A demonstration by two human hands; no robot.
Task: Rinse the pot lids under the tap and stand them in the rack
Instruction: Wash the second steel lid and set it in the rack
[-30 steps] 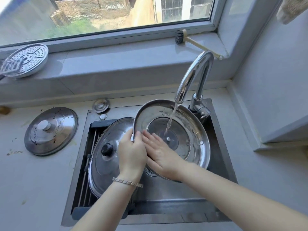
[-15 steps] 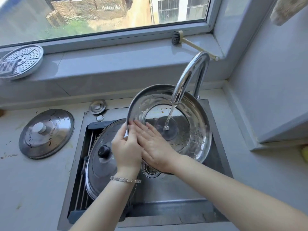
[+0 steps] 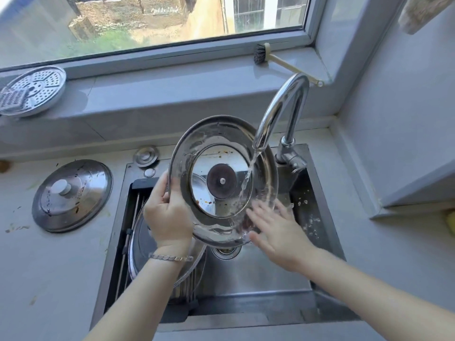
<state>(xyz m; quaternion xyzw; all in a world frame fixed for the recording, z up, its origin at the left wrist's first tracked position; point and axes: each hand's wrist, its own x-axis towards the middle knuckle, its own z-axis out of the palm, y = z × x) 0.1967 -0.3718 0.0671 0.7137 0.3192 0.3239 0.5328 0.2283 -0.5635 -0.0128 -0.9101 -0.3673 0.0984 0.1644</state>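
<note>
A large steel lid [image 3: 216,148] is tilted up over the sink, its underside facing me, with specks of food on it. Water from the tap [image 3: 278,114] runs onto its right half. My left hand [image 3: 167,215] grips the lid's left rim. My right hand [image 3: 275,230] lies flat with spread fingers against the lid's wet lower right edge, blurred. A second lid with a black knob [image 3: 142,242] rests on the rack [image 3: 134,207] in the sink's left part, mostly hidden by my left arm. A third lid [image 3: 83,193] lies on the counter to the left.
The sink [image 3: 258,279] has an open drain [image 3: 225,251] under the held lid. A perforated steamer plate [image 3: 32,91] and a brush [image 3: 283,61] lie on the window sill. A small plug [image 3: 145,156] sits behind the sink. A wall corner stands at right.
The held lid has been raised and tilted more upright. My right hand slid from the lid's left inner side to its lower right edge. My left hand kept its grip.
</note>
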